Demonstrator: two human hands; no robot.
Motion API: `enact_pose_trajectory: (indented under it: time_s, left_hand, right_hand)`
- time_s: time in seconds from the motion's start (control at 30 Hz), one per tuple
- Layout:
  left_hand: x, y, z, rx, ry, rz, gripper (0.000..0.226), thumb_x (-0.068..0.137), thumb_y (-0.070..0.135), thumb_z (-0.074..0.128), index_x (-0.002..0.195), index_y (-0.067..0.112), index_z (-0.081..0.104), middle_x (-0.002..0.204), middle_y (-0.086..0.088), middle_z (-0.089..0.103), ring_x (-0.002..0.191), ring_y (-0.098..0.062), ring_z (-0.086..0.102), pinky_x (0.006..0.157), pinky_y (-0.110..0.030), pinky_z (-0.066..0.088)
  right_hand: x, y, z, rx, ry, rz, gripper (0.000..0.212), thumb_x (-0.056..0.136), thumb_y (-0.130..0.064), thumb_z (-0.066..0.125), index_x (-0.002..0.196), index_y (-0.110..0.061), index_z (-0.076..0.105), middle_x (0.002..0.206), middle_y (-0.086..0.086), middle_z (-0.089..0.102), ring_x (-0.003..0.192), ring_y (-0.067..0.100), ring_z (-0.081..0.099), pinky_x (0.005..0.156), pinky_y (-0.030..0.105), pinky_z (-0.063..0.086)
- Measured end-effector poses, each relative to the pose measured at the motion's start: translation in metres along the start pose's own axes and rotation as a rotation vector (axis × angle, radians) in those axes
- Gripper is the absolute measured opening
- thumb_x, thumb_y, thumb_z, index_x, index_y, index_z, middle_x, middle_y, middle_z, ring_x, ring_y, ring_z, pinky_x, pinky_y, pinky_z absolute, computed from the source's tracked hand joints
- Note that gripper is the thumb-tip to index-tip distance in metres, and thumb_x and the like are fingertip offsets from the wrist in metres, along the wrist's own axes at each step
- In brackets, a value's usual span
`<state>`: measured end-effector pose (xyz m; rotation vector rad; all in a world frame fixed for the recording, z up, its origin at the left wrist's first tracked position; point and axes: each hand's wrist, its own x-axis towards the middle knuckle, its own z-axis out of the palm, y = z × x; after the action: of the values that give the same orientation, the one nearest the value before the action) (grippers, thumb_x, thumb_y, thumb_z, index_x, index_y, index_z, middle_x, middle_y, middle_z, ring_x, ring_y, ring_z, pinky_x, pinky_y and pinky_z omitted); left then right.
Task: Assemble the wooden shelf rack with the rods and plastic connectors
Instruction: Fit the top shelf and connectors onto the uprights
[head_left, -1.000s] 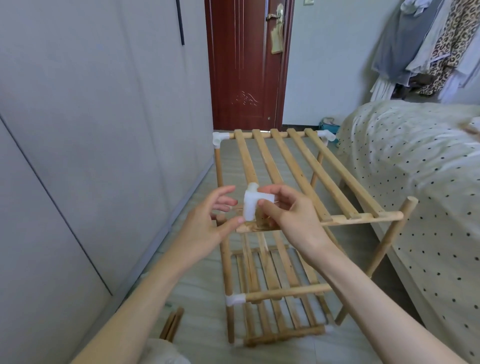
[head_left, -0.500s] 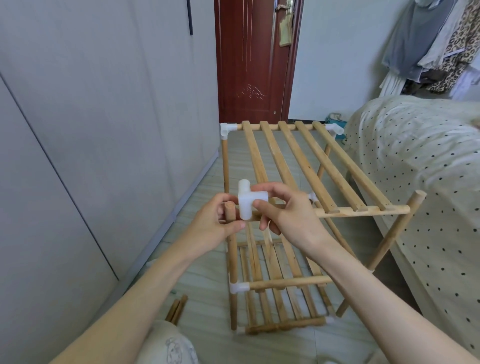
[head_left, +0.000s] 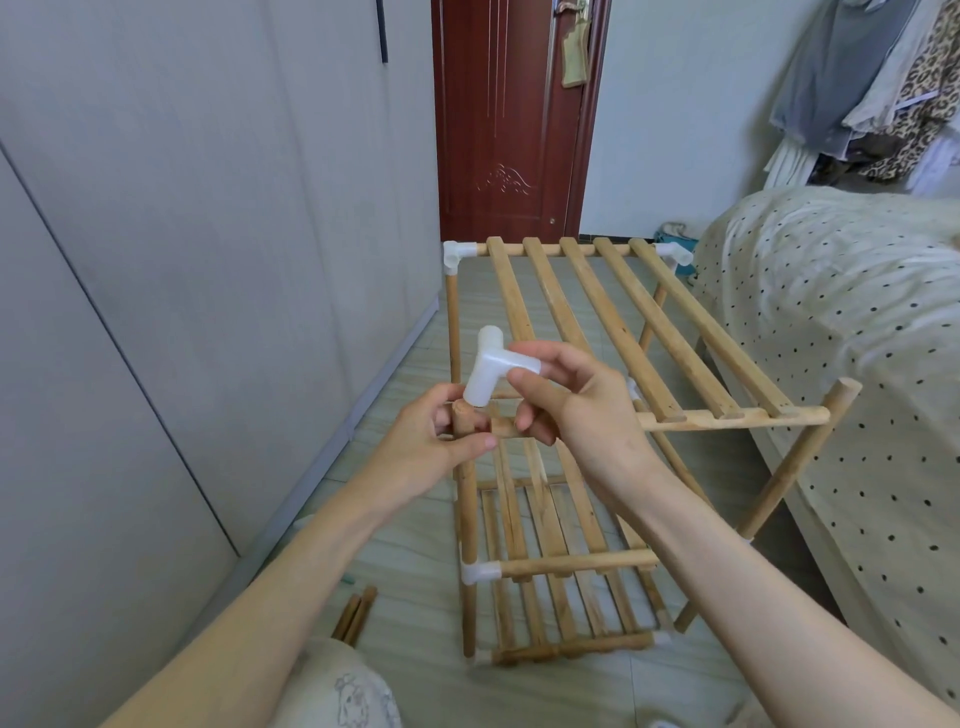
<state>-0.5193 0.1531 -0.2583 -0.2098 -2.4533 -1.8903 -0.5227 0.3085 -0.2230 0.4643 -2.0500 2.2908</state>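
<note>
White plastic connector (head_left: 491, 370) pinched in right hand (head_left: 582, 410), tilted, lower socket just above top of near-left upright rod (head_left: 466, 493). Left hand (head_left: 431, 447) grips that rod top, fingers curled round it. Wooden rack (head_left: 613, 332) stands on floor (head_left: 405, 540) beside bed (head_left: 841, 332).

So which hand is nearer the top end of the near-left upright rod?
Left. The left hand grips the rod just below its top end. The right hand holds the white connector just above that end, not touching the rod.
</note>
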Motion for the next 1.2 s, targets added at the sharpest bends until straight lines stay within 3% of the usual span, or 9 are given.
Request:
enact_pose_trajectory:
  time_s: [0.23,0.43,0.57,0.67,0.77,0.87,0.97,1.1,1.2]
  left_hand:
    - [-0.004,0.002,-0.003,-0.038,-0.025,0.010,0.040,0.084,0.007,0.067,0.121,0.012,0.054,0.105,-0.004,0.071,0.102,-0.012,0.065,0.092,-0.029,0.050]
    - [-0.005,0.007,-0.003,-0.042,0.059,0.115,0.045,0.087,0.003,0.060,0.110,0.039,0.046,0.119,0.010,0.057,0.107,-0.003,0.057,0.083,-0.019,0.046]
    - [-0.007,0.015,-0.004,-0.044,0.139,0.213,0.051,0.090,0.003,0.051,0.112,0.048,0.048,0.118,0.015,0.057,0.102,0.001,0.056,0.078,-0.008,0.044]
    - [-0.008,0.016,-0.003,-0.007,0.113,0.251,0.037,0.094,0.013,0.052,0.110,0.046,0.054,0.119,0.012,0.059,0.108,-0.001,0.055,0.077,-0.005,0.042]
    - [-0.009,0.015,-0.001,-0.013,0.092,0.254,0.031,0.091,0.019,0.057,0.110,0.044,0.055,0.118,0.008,0.061,0.109,-0.006,0.057,0.083,-0.015,0.045]
    - [-0.009,0.016,-0.002,-0.006,0.143,0.274,0.032,0.088,0.018,0.062,0.108,0.043,0.055,0.117,0.008,0.059,0.108,-0.011,0.059,0.086,-0.021,0.047]
    - [-0.009,0.016,-0.002,-0.006,0.183,0.287,0.035,0.085,0.017,0.066,0.105,0.043,0.056,0.115,0.004,0.062,0.103,-0.011,0.062,0.084,-0.020,0.049]
    - [-0.008,0.017,-0.001,-0.013,0.229,0.333,0.041,0.082,0.012,0.068,0.108,0.039,0.052,0.113,0.010,0.061,0.097,-0.004,0.063,0.086,-0.019,0.050]
    - [-0.006,0.015,-0.001,0.000,0.231,0.332,0.046,0.082,0.007,0.068,0.107,0.040,0.050,0.108,0.015,0.059,0.092,-0.002,0.063,0.082,-0.017,0.050]
  right_hand:
    - [0.001,0.002,0.008,-0.061,-0.028,-0.003,0.017,0.089,-0.001,0.058,0.099,-0.015,0.063,0.077,0.001,0.062,0.045,0.008,0.054,0.040,0.018,0.037]
    - [0.005,0.000,-0.002,-0.076,0.034,0.015,0.011,0.089,-0.014,0.061,0.099,-0.012,0.061,0.059,0.004,0.058,0.044,0.009,0.050,0.048,0.025,0.044]
    - [0.003,0.001,0.000,-0.274,0.011,-0.083,0.014,0.090,-0.010,0.059,0.100,-0.017,0.065,0.062,-0.005,0.053,0.046,-0.002,0.051,0.045,0.011,0.042]
    - [0.003,0.001,0.004,-0.289,0.012,-0.080,0.020,0.090,-0.010,0.059,0.109,-0.011,0.065,0.068,-0.003,0.056,0.050,-0.005,0.052,0.045,0.008,0.041]
    - [0.002,0.000,0.005,-0.101,0.039,0.002,0.017,0.090,-0.007,0.059,0.106,-0.004,0.063,0.064,0.000,0.058,0.044,-0.002,0.052,0.042,0.012,0.043]
    - [0.002,-0.001,0.007,-0.094,0.008,-0.005,0.013,0.089,-0.004,0.059,0.100,-0.010,0.062,0.068,0.001,0.060,0.047,-0.001,0.053,0.042,0.015,0.045]
    - [0.003,-0.001,0.009,-0.139,0.001,-0.039,0.015,0.089,-0.005,0.059,0.095,-0.018,0.061,0.072,-0.001,0.061,0.049,-0.001,0.054,0.053,0.030,0.054]
    - [0.004,-0.003,0.009,-0.112,0.025,-0.123,0.018,0.087,-0.002,0.060,0.093,-0.018,0.062,0.074,-0.002,0.064,0.056,0.000,0.057,0.050,0.016,0.044]
    - [0.003,0.000,0.010,-0.129,0.007,-0.109,0.019,0.087,-0.002,0.061,0.092,-0.021,0.061,0.074,-0.003,0.064,0.055,0.000,0.057,0.050,0.020,0.049]
